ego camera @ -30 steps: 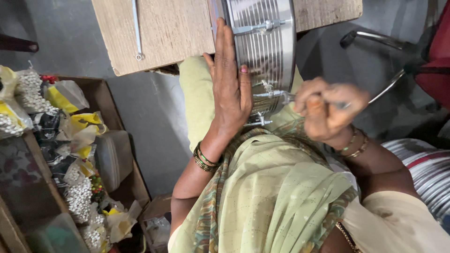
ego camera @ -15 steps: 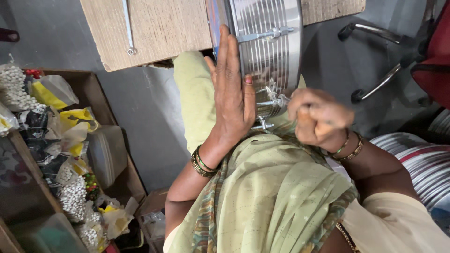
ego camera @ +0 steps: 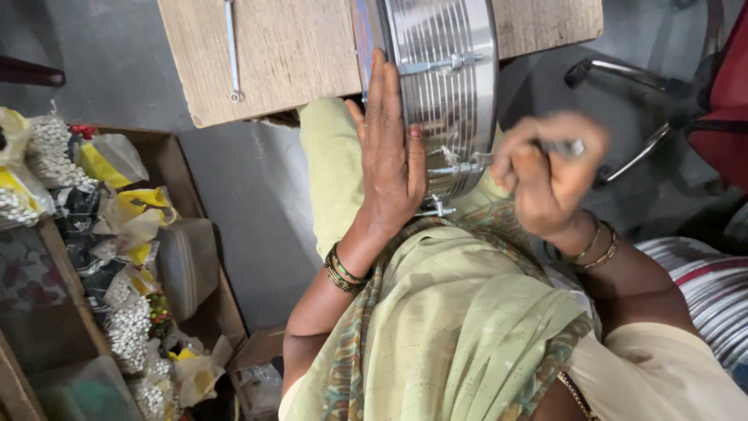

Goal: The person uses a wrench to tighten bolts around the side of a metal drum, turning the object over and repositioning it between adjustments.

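A wooden table (ego camera: 312, 47) fills the top of the view, its bare top reaching across to the upper right corner. Below it, the person's pale green draped garment (ego camera: 460, 327) covers the lap and takes up most of the lower middle. To the left stands an open wooden box (ego camera: 199, 195) crowded with plastic bags of small white beads (ego camera: 128, 331) and yellow packets.

A shiny ribbed metal drum shell (ego camera: 444, 86) rests on its side against the table edge and reaches down toward the lap, with tension rods running across its wall. The left hand (ego camera: 389, 156) lies flat against the drum's near rim, fingers (ego camera: 378, 93) stretched out straight and together, gripping nothing and simply pressing on the metal. The right hand (ego camera: 549, 175), blurred, sits just beside the drum's lower right, its fingers curled shut around a small metal tool (ego camera: 565, 146) whose tip points at one of the lower rods; the exact grip cannot be told through the blur.

A thin spanner (ego camera: 231, 51) lies on the table, well apart from both hands.
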